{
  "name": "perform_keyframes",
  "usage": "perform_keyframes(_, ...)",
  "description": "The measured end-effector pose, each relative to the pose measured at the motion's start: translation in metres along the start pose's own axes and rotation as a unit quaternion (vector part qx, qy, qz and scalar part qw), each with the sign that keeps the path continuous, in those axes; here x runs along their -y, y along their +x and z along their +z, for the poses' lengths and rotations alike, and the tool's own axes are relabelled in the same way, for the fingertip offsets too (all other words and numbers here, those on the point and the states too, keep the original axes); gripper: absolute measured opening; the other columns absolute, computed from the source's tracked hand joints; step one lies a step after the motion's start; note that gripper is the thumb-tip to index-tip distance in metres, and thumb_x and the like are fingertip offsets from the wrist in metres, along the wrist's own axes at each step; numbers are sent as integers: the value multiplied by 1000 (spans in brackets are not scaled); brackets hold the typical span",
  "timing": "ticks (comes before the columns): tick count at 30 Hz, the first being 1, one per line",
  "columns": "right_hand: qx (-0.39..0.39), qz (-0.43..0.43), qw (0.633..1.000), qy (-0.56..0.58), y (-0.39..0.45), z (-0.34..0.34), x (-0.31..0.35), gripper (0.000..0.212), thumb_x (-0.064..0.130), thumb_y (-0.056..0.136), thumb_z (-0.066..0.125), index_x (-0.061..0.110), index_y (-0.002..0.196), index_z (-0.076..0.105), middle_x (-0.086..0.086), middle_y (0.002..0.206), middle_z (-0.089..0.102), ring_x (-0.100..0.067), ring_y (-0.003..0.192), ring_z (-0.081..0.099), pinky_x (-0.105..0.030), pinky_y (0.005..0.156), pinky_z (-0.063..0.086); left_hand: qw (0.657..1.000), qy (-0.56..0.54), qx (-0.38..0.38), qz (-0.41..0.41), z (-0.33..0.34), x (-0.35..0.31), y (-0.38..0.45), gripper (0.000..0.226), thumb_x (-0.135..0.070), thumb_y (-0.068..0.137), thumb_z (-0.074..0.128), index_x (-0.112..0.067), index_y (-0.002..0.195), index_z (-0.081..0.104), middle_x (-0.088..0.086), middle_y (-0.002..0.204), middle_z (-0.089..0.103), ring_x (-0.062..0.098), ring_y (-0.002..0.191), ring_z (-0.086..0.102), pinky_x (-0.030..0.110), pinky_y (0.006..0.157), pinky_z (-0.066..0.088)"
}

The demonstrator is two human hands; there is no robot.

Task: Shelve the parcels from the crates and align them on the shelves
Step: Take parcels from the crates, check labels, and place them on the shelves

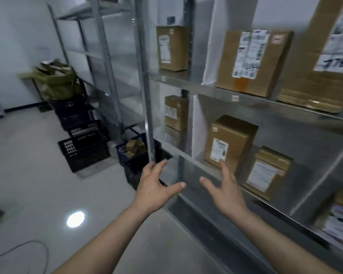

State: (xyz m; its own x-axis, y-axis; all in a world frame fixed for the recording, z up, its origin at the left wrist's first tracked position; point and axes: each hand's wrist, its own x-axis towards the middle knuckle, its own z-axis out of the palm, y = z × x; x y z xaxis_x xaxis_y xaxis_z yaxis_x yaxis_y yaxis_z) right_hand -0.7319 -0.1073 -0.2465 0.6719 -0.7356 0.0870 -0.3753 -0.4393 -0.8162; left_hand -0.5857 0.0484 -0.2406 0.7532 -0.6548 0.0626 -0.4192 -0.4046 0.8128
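while both bare hands reach toward a metal shelving unit (186, 159), the left hand (156, 186) and right hand (224, 192) hold nothing, fingers spread and relaxed. taped cardboard parcels (229, 143) stand upright on the shelves, one just beyond the right fingertips. more parcels sit in a dark blue crate (131, 155) on the floor beside black crates (83, 151).

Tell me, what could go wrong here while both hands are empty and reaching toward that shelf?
The right hand is near the upright parcel at the shelf edge; a nudge might tip it off or against the smaller parcel beside it. The blue crate sits on the floor close by, so a step could catch it. The cable on the floor might snag a foot.
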Motion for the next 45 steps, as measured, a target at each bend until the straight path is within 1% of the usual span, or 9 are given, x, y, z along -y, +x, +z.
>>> perform_keyframes(9, 60, -47, 997, -10, 67, 129, 86, 89, 54, 92, 61, 29, 161, 10, 4, 168, 10, -16, 154, 12, -37, 122, 17, 997, -7, -69, -40, -116, 86, 49, 94, -57, 72, 80, -34, 151, 35, 2, 160, 22, 18, 146, 26, 29, 116, 24)
perform_keyframes(13, 87, -65, 994, -1, 114, 178, 106, 89, 55, 92, 61, 29, 161, 10, 4, 169, 9, -16, 154, 12, -38, 122, 17, 994, -11, -91, -53, -147, 115, 86, 92, -54, 74, 80, -32, 151, 35, 1, 159, 25, 16, 145, 27, 21, 109, 22)
perform_keyframes(22, 114, -79, 989, 53, 259, 284, 146, 96, 69, 82, 57, 35, 159, 11, 3, 166, 19, -20, 150, 22, -46, 120, 28, 990, -1, -114, -85, -201, 166, 226, 92, -51, 76, 80, -32, 152, 33, -1, 157, 26, 15, 143, 31, 21, 106, 25)
perform_keyframes(27, 135, -88, 986, 52, 346, 329, 173, 89, 55, 90, 62, 29, 160, 13, 2, 167, 16, -18, 153, 13, -41, 119, 22, 986, 4, -123, -111, -229, 186, 309, 94, -52, 76, 79, -28, 153, 30, 0, 159, 24, 17, 144, 30, 25, 108, 28)
perform_keyframes(32, 147, -86, 983, 70, 417, 366, 205, 95, 57, 81, 61, 22, 159, 19, 1, 154, 34, -16, 141, 35, -34, 107, 36, 985, 2, -123, -118, -259, 210, 385, 95, -52, 76, 79, -25, 153, 31, -1, 155, 26, 17, 140, 34, 25, 110, 30)
perform_keyframes(35, 136, -79, 985, 67, 459, 394, 211, 89, 65, 78, 63, 23, 151, 35, 5, 137, 52, -16, 125, 53, -38, 100, 48, 987, -7, -118, -108, -274, 232, 435, 105, -70, 63, 78, -27, 150, 38, -3, 150, 35, 17, 138, 39, 39, 115, 37)
perform_keyframes(38, 130, -65, 989, 37, 500, 422, 214, 96, 72, 71, 58, 27, 152, 34, 8, 144, 50, -16, 133, 48, -46, 106, 45, 987, -34, -109, -114, -287, 267, 487, 123, -83, 49, 76, -34, 152, 30, -2, 152, 38, 20, 137, 43, 47, 110, 44)
perform_keyframes(42, 96, -29, 995, -12, 550, 466, 226, 83, 55, 76, 72, 26, 148, 43, 4, 138, 47, -19, 128, 48, -42, 107, 45, 993, -54, -47, -96, -321, 306, 558, 116, -54, 69, 84, -34, 158, 11, 1, 165, 17, 24, 149, 25, 51, 117, 33)
perform_keyframes(45, 64, -13, 998, -1, 585, 503, 234, 85, 33, 78, 82, 26, 151, 37, 8, 140, 43, -14, 130, 46, -32, 107, 41, 996, -36, -4, -83, -349, 335, 611, 102, -49, 75, 81, -32, 157, 23, -5, 166, -1, 24, 151, 16, 48, 119, 30)
